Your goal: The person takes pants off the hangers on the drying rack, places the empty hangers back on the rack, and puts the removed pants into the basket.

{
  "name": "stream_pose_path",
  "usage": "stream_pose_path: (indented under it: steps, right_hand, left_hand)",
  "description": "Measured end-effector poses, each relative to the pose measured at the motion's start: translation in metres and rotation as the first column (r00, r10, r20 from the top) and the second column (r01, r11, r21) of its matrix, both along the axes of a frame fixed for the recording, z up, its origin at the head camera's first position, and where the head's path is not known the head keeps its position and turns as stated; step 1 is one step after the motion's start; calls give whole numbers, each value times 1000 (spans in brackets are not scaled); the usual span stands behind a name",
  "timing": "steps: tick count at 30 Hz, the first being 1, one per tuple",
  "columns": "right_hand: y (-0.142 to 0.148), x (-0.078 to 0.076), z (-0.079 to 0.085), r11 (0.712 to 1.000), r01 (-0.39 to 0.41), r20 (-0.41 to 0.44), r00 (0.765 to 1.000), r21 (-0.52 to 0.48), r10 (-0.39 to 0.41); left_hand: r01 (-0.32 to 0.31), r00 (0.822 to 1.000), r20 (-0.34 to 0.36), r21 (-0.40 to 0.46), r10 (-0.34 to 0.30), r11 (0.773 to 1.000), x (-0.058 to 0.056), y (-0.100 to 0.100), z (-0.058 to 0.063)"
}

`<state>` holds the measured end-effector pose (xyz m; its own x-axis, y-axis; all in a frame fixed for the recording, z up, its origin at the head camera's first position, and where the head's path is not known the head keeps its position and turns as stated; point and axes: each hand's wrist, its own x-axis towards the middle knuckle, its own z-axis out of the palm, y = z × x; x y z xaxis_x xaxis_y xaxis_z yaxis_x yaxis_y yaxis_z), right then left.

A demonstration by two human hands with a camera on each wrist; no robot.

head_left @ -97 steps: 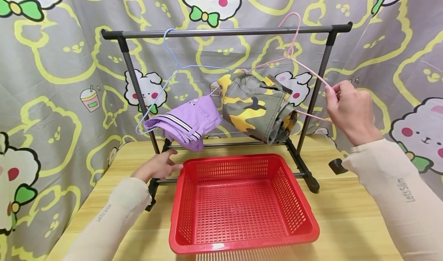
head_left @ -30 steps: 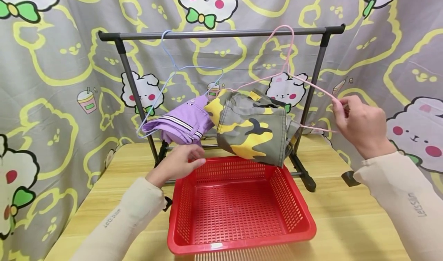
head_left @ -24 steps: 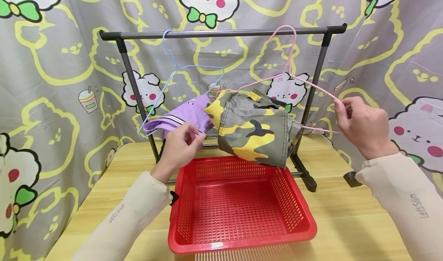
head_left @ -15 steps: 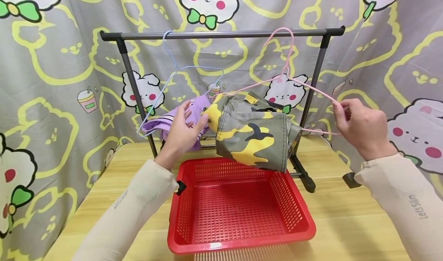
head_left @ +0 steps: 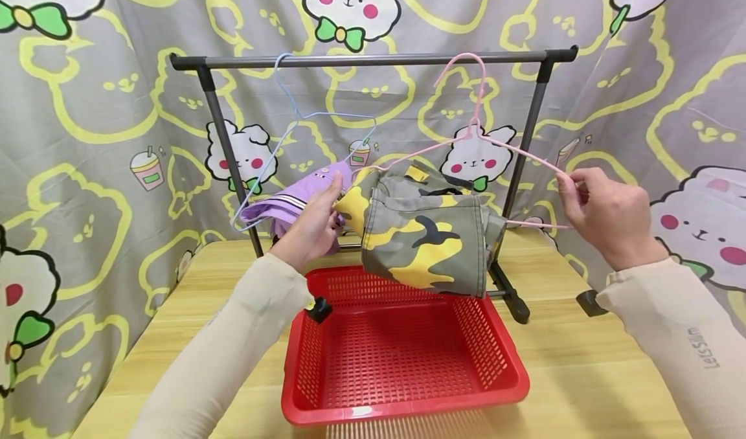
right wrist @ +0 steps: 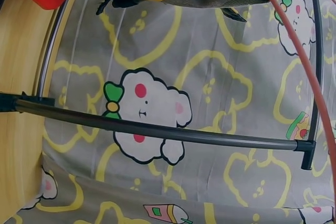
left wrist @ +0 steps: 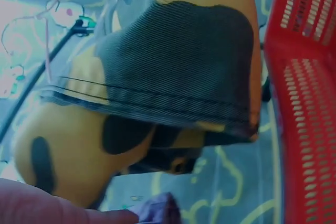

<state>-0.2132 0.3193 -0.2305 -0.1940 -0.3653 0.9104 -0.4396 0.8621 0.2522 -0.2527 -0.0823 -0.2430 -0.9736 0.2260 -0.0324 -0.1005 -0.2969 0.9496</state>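
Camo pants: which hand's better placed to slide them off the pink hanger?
Left, likely: left hand is at the edge of the camo pants; right hand pinches the pink hanger, away from them.

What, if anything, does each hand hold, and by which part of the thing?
The right hand pinches the pink hanger by its sloping right shoulder. The left hand is at the left end of the camouflage garment; whether it grips cannot be told.

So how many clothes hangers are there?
2: a blue wire hanger hooked over the rack's top bar, holding a purple garment, and a pink wire hanger in the person's right hand, holding a camouflage garment.
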Motion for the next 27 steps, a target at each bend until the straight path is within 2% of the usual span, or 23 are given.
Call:
stream_pose_path:
  steps: [3, 7, 10, 14, 16, 20, 23, 27]
  right_hand:
    - [-1, 1, 1, 1000, -10, -6, 1000, -1, 10]
    - [-2, 1, 3, 1000, -19, -8, 1000, 0, 19]
    - [-3, 1, 4, 1000, -19, -6, 1000, -1, 19]
    - [-4, 1, 4, 1000, -20, -4, 1000, -7, 20]
    - [-5, 1, 4, 1000, -22, 1, 1000, -9, 22]
    - [-5, 1, 4, 1000, -23, 10, 1000, -10, 23]
    - [-5, 1, 4, 1000, -23, 12, 1000, -11, 23]
    - [-4, 1, 3, 1000, -23, 9, 1000, -13, 23]
  left_hand:
    - [61, 994, 91, 21, -63, 998, -2, 2, -8]
    - [137, 972, 179, 81, -149, 987, 0, 6, -19]
    - [193, 962, 176, 99, -208, 976, 1, 10, -26]
    - [231, 961, 144, 46, -235, 972, 1, 15, -33]
    - [226, 967, 115, 23, -227, 974, 1, 16, -35]
    - [196, 980, 24, 38, -197, 980, 2, 19, -39]
    - [129, 991, -51, 21, -128, 991, 3, 23, -41]
    - [26, 988, -152, -35, -31, 999, 4, 31, -43]
